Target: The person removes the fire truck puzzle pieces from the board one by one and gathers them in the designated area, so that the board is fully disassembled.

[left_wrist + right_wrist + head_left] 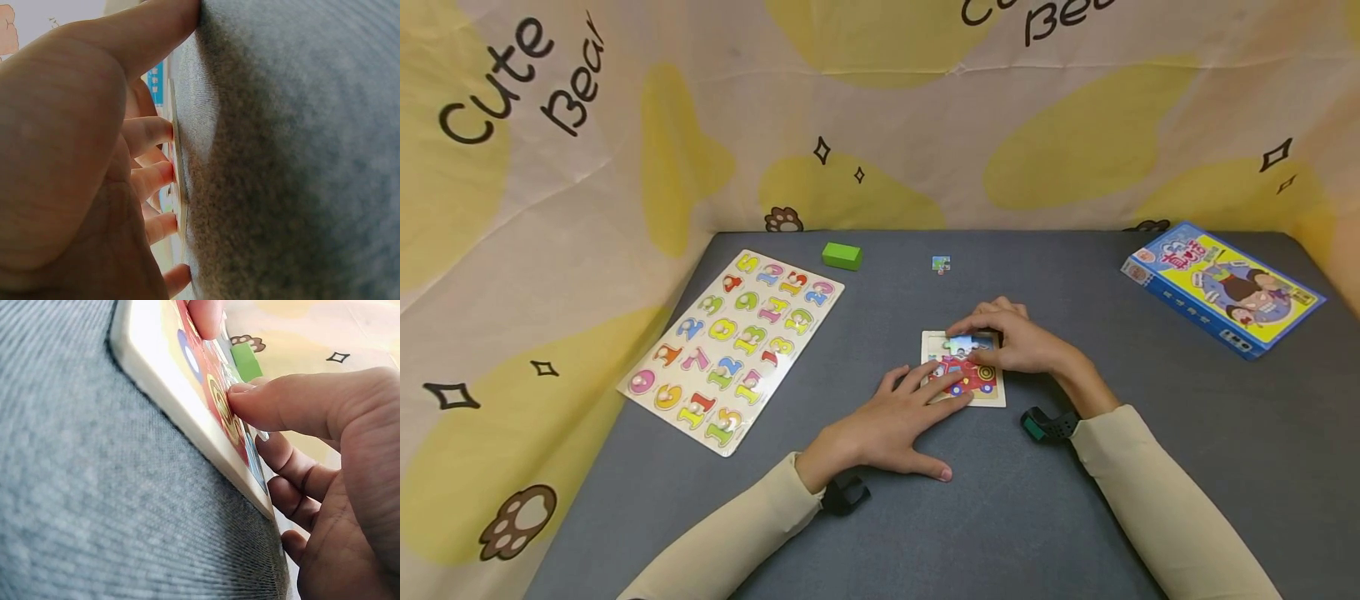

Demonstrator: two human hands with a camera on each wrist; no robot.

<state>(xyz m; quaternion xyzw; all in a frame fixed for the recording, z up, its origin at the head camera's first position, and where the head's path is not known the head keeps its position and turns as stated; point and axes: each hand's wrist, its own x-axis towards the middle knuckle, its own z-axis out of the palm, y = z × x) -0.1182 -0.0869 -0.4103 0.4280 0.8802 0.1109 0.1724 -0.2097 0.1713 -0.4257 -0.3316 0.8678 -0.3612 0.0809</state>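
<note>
A person in cream sleeves [730, 529], a dark band [846, 497] at the left wrist and a green-faced one [1047, 426] at the right, bends to a jigsaw at a gray desk [992, 533]. The left hand [887, 425] lies nearest, its fingers spread and grasping nothing, several tips resting on a small puzzle board [933, 341] that shows a red vehicle; the thumb points away from the board. The board sits flat on the desk, roughly midway across. At its far right corner the right hand [1026, 343] curls over, fingers bent, thumb and forefinger pinching a pale blue puzzle piece [959, 345] on the upper part of the picture. To the left, a number board [773, 376] of colorful numerals lies at a slant, reaching toward the back. At far right rests a blue-and-yellow box [1228, 287] with a cartoon figure. Beyond the puzzle lies a loose piece [941, 264]; farther left, a green block [842, 256]. A "Cute Bear" cloth [880, 117] hangs behind.
</note>
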